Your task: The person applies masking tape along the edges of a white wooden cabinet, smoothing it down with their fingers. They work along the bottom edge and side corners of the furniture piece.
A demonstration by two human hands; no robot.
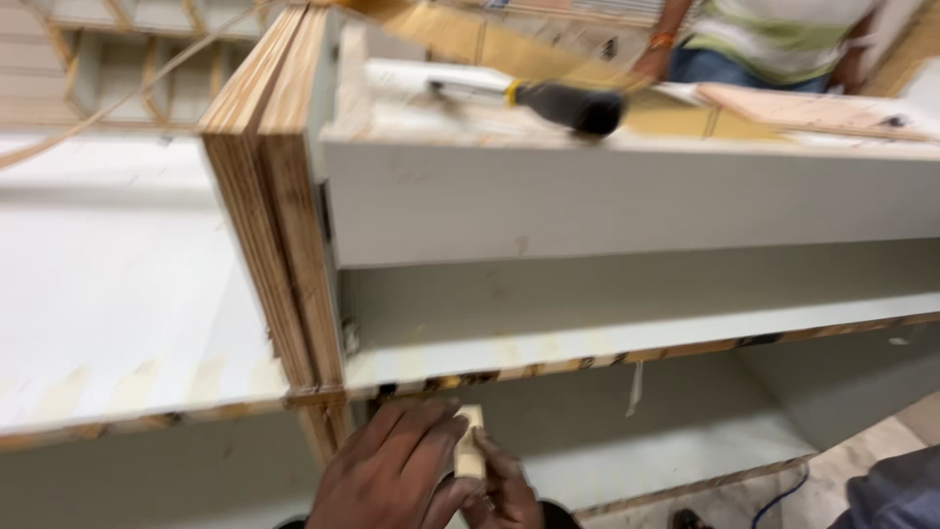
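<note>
white laminated shelf panel point(108, 284) lies flat at far left, its raw plywood edge facing the camera. upright plywood divider point(279, 206) stands just beside it, layered edge exposed, joined to a white cabinet front panel point(627, 201). left hand point(392, 470) sits at the bottom edge, below the lower shelf edge point(587, 358), fingers curled closed around a small wooden block point(470, 453). right hand point(504, 490) touches the same block from the right side, thumb and fingers pinched on it (only part of this hand is visible). on top of the cabinet lies a hammer with a black grip point(568, 103), blurred. behind it stands another person in a striped shirt point(774, 34).
</note>
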